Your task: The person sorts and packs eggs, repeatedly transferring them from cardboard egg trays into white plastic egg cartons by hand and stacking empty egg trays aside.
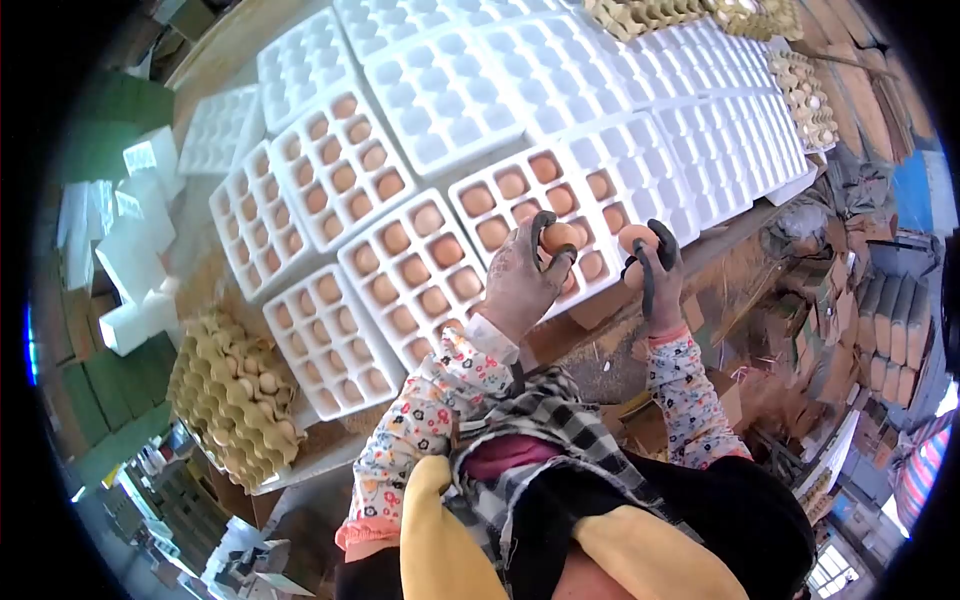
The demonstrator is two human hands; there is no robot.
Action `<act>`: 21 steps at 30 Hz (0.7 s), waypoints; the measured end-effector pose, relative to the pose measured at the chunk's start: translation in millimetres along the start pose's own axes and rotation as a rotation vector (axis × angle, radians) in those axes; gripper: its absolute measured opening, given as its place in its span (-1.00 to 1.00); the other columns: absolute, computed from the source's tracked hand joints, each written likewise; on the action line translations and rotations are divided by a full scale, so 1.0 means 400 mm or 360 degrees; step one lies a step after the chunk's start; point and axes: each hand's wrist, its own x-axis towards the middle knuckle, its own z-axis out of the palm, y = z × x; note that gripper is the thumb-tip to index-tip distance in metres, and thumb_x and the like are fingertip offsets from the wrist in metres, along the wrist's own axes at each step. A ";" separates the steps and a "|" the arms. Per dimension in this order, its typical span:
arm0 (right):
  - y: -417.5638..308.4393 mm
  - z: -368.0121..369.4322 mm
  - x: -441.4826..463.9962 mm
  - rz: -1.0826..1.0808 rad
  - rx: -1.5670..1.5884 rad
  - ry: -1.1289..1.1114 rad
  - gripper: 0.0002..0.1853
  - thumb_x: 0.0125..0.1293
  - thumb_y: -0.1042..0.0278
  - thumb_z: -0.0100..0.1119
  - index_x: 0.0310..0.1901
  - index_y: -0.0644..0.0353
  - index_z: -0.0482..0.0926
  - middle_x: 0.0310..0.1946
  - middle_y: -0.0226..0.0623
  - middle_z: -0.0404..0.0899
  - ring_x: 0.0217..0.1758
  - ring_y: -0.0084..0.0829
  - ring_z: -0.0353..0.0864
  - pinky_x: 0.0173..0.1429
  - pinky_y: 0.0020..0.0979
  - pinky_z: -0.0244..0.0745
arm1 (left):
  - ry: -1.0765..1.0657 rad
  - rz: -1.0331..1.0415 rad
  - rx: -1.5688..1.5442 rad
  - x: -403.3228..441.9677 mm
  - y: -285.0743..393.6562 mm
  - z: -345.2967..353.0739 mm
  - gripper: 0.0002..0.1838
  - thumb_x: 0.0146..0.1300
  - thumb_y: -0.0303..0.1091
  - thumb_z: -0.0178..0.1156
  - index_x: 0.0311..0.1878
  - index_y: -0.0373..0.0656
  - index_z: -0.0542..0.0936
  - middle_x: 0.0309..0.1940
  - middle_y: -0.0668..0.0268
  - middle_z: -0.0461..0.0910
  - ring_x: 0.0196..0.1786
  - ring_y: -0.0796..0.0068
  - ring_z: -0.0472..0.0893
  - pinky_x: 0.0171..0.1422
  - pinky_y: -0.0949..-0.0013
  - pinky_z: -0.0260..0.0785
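Observation:
My left hand (525,278), in a worn glove with dark fingertips, is closed around a brown egg (558,237). It is over a white foam tray (455,192) whose cups hold brown eggs. To the right, my right hand (663,285) grips another brown egg (633,236) between its dark fingertips. A second egg (633,275) shows against the palm side of that hand. Just beyond the right hand lies a foam tray (640,150) with eggs in its nearest left cups and bare cups elsewhere.
Filled foam trays (345,262) spread to the left. Foam trays without eggs (440,95) cover the far side of the table. Pulp egg trays (225,400) are stacked at the left corner, more (805,100) at the far right. Cardboard boxes (790,320) lie right of the table edge.

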 end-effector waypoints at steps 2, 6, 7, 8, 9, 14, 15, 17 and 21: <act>0.025 -0.014 0.054 0.0132 0.0128 0.0003 -0.49 0.22 0.44 0.24 0.18 0.38 0.34 -0.05 -0.24 0.49 -0.02 -0.46 0.50 0.04 -0.47 0.46 | -0.0292 -0.0149 -0.0014 0.046 0.010 -0.006 -0.52 0.13 -0.29 0.30 0.11 -0.21 0.45 -0.17 0.11 0.61 -0.22 0.25 0.62 -0.09 0.27 0.47; 0.034 0.026 0.188 -0.0151 -0.0319 -0.0133 -0.45 0.12 0.45 0.33 0.15 0.36 0.39 -0.03 -0.21 0.50 -0.03 -0.45 0.51 0.06 -0.45 0.45 | -0.0463 -0.0312 -0.0066 0.100 -0.029 0.019 -0.51 0.15 -0.19 0.26 0.14 -0.12 0.46 -0.19 0.07 0.59 -0.15 0.10 0.60 -0.04 0.18 0.45; 0.000 0.052 0.222 -0.0253 -0.0665 -0.0124 -0.46 0.10 0.42 0.33 0.13 0.33 0.42 -0.04 -0.15 0.53 -0.01 -0.36 0.54 0.07 -0.40 0.45 | -0.0360 -0.0194 -0.0084 0.133 -0.020 0.026 -0.51 0.15 -0.19 0.25 0.14 -0.11 0.46 -0.19 0.07 0.59 -0.17 0.09 0.60 -0.05 0.18 0.45; -0.019 0.069 0.256 -0.0381 -0.0855 -0.0078 -0.47 0.08 0.40 0.33 0.12 0.31 0.44 -0.05 -0.12 0.54 -0.01 -0.27 0.55 0.06 -0.35 0.45 | -0.0433 -0.0363 0.0051 0.169 -0.006 0.034 -0.49 0.15 -0.17 0.25 0.16 -0.09 0.45 -0.17 0.07 0.57 -0.16 0.08 0.60 -0.07 0.14 0.45; -0.025 0.079 0.292 -0.0512 -0.1046 -0.0035 -0.47 0.07 0.37 0.33 0.10 0.30 0.45 -0.07 -0.09 0.55 -0.01 -0.19 0.56 0.05 -0.30 0.46 | -0.0369 -0.0300 0.0165 0.206 -0.002 0.056 -0.50 0.15 -0.17 0.24 0.16 -0.08 0.44 -0.13 0.07 0.53 -0.13 0.10 0.59 -0.09 0.12 0.44; -0.010 0.064 0.418 -0.0509 -0.1229 -0.0108 -0.57 0.11 0.33 0.29 0.02 0.26 0.51 -0.17 -0.09 0.56 -0.12 -0.12 0.57 -0.04 -0.27 0.48 | -0.0817 0.0078 0.1073 0.424 -0.037 0.172 -0.67 0.23 -0.16 0.15 -0.02 -0.11 0.49 -0.12 0.12 0.50 -0.06 0.06 0.57 -0.06 0.11 0.46; -0.013 0.064 0.432 -0.0373 -0.1059 -0.0069 -0.60 0.13 0.34 0.27 0.01 0.26 0.52 -0.18 -0.09 0.57 -0.14 -0.13 0.57 -0.05 -0.28 0.48 | -0.0657 0.0126 0.0968 0.461 -0.045 0.182 -0.67 0.23 -0.16 0.15 0.00 -0.10 0.49 -0.12 0.10 0.50 -0.07 0.05 0.57 -0.04 0.11 0.45; -0.015 0.059 0.430 -0.0304 -0.0952 0.0050 -0.65 0.16 0.38 0.24 -0.01 0.27 0.54 -0.20 -0.09 0.58 -0.17 -0.15 0.59 -0.08 -0.31 0.49 | -0.0367 0.0209 0.0764 0.513 -0.067 0.192 -0.65 0.23 -0.17 0.16 0.04 -0.08 0.50 -0.10 0.07 0.50 -0.09 0.04 0.57 0.00 0.09 0.43; 0.067 0.049 0.383 -0.0788 -0.1216 0.0113 -0.73 0.22 0.52 0.10 -0.03 0.29 0.56 -0.15 -0.10 0.59 -0.09 -0.17 0.57 0.00 -0.30 0.47 | -0.0341 0.0484 0.1270 0.557 -0.231 0.215 -0.56 0.28 -0.10 -0.04 0.18 -0.02 0.43 0.27 0.17 0.35 0.32 0.14 0.27 0.45 -0.27 -0.22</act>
